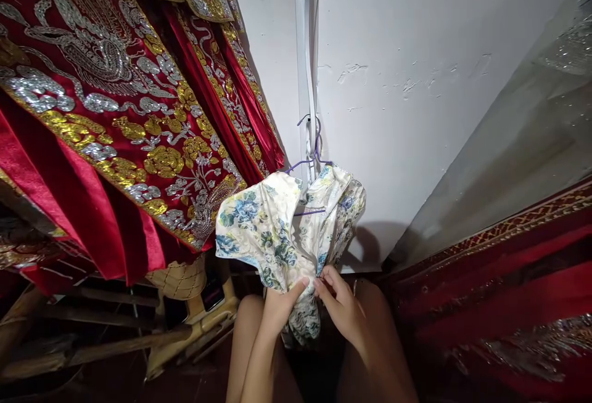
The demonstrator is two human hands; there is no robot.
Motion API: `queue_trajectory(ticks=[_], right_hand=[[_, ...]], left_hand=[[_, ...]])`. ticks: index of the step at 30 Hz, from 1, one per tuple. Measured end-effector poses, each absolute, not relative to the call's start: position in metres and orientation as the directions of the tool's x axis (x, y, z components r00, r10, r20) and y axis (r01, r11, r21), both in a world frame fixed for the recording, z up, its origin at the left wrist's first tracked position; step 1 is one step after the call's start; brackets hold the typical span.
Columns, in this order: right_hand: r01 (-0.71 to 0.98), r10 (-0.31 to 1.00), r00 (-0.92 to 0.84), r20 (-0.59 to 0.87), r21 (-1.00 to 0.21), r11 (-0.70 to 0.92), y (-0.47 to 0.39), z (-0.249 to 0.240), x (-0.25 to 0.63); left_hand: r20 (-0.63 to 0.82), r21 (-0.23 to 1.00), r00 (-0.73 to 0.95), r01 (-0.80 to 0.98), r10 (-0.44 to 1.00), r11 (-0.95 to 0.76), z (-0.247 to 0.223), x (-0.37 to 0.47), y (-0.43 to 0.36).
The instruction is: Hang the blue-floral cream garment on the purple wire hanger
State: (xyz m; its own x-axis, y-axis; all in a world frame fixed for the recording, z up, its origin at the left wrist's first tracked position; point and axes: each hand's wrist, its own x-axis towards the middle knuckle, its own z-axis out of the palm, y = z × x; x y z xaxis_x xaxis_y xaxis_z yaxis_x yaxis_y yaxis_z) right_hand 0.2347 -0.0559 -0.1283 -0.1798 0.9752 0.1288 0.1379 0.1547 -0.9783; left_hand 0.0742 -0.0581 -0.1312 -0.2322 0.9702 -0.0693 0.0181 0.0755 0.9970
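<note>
A white garment (pixel 272 221) with blue, green and yellow flowers hangs on a thin purple hanger (pixel 317 144), its front partly open at the neck. My left hand (pixel 283 307) grips the fabric at the lower front, thumb on top and the other fingers hidden behind the cloth. Close beside it, my right hand (pixel 340 301) pinches the garment's blue-trimmed front edge between thumb and fingers. Below both hands the garment's lower part hangs bunched between my knees.
Red cloth (pixel 161 113) with gold and silver embroidery hangs at the left, above a wooden frame (pixel 134 344). A white wall panel (pixel 393 82) stands behind the hanger. More red embroidered fabric (pixel 509 292) is at the right.
</note>
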Motion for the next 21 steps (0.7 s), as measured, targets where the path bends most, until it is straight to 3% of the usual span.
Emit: queue_trajectory(ticks=[3, 6, 9, 10, 12, 14, 17, 21], right_hand=[[0.122, 0.976, -0.177, 0.127, -0.981, 0.150, -0.055, -0.138, 0.232], [0.100, 0.975, -0.188, 0.118, -0.985, 0.139, -0.054, -0.139, 0.235], [0.056, 0.987, -0.128, 0.103, -0.992, 0.110, -0.055, -0.141, 0.236], [0.039, 0.990, -0.110, 0.089, -0.995, 0.094, -0.055, -0.142, 0.235], [-0.002, 0.993, -0.101, 0.058, -0.998, 0.058, -0.058, -0.144, 0.230], [-0.047, 0.992, -0.115, 0.046, -0.998, 0.041, -0.060, -0.143, 0.225], [-0.092, 0.987, -0.157, 0.046, -0.995, 0.031, -0.060, -0.138, 0.220], [-0.183, 0.983, -0.178, -0.039, -0.980, -0.072, -0.040, -0.115, 0.230]], left_hand=[[-0.060, 0.998, -0.228, 0.019, 0.972, 0.066, -0.134, 0.079, -0.057], [0.031, 0.999, -0.477, 0.036, 0.878, -0.016, -0.139, 0.086, -0.058], [0.388, 0.922, -0.740, 0.315, 0.549, -0.226, -0.148, 0.091, -0.063], [0.519, 0.855, -0.715, 0.441, 0.468, -0.274, -0.152, 0.093, -0.066], [0.681, 0.724, -0.553, 0.605, 0.480, -0.330, -0.160, 0.097, -0.070], [0.669, 0.701, -0.400, 0.621, 0.627, -0.352, -0.168, 0.103, -0.072], [0.487, 0.822, -0.296, 0.473, 0.822, -0.317, -0.175, 0.112, -0.070], [0.341, 0.891, -0.144, 0.363, 0.929, -0.271, -0.170, 0.113, -0.061]])
